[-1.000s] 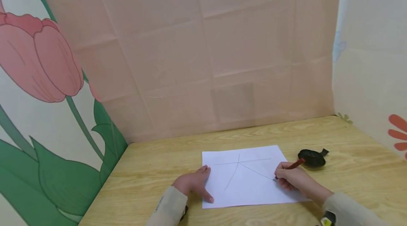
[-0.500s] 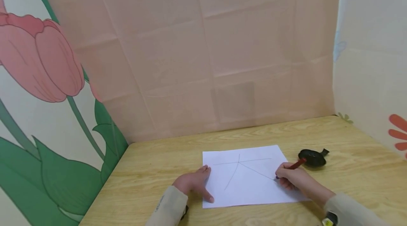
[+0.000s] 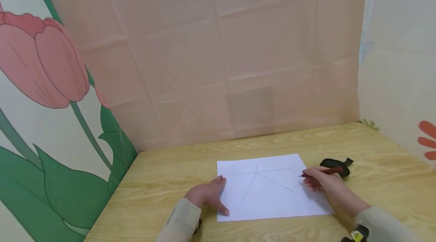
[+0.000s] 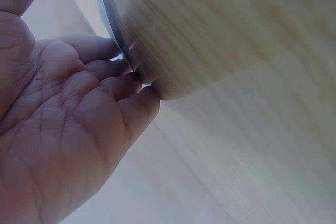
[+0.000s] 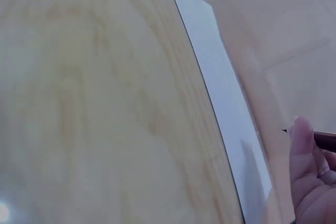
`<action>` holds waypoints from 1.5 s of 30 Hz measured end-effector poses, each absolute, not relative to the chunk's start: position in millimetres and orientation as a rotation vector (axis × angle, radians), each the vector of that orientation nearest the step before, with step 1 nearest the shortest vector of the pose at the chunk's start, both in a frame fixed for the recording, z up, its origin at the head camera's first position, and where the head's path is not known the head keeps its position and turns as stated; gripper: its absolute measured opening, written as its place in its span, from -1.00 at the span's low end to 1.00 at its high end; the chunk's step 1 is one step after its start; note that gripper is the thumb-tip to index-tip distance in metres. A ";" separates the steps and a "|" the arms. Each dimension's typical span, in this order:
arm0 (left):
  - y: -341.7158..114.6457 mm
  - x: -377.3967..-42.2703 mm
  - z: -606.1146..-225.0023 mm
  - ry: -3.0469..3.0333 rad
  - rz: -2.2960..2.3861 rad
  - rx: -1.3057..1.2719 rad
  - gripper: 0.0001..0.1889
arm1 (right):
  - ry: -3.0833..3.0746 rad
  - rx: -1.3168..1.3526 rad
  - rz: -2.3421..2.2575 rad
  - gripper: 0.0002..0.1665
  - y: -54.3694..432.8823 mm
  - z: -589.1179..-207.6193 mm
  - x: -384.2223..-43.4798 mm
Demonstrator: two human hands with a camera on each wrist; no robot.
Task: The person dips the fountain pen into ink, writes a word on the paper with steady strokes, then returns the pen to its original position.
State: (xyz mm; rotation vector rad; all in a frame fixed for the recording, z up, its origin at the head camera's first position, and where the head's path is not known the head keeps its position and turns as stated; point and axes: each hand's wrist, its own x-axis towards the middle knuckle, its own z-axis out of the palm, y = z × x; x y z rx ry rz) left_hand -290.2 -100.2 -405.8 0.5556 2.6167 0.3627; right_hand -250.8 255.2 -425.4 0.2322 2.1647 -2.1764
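A white sheet of paper (image 3: 262, 204) lies on the wooden table (image 3: 170, 181). Thin dark lines mark it: one crosswise, one curving down to the left, one slanting down to the right. At its left edge my left hand (image 3: 207, 196) rests with fingers spread, thumb on the lower left corner. In the left wrist view its fingertips (image 4: 142, 98) touch the paper's edge. My right hand (image 3: 323, 183) pinches a dark red pen (image 3: 331, 171) over the sheet's right side, the tip pointing left. The right wrist view shows the pen (image 5: 325, 140) behind the thumb.
A black rounded object with a short stub (image 3: 335, 164) lies on the table just beyond my right hand. Pinkish-brown sheeting (image 3: 204, 64) hangs behind the table. A wall with a painted tulip (image 3: 44, 60) stands at left, a pale wall (image 3: 398, 64) at right.
My right hand has moved up and to the right with the pen, whose tip has left the end of the slanting line. The left hand stays in place.
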 end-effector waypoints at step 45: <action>-99.4 -288.4 -403.4 2.607 0.378 0.542 0.09 | 1.538 -0.032 -3.120 -0.84 357.7 -445.5 -243.4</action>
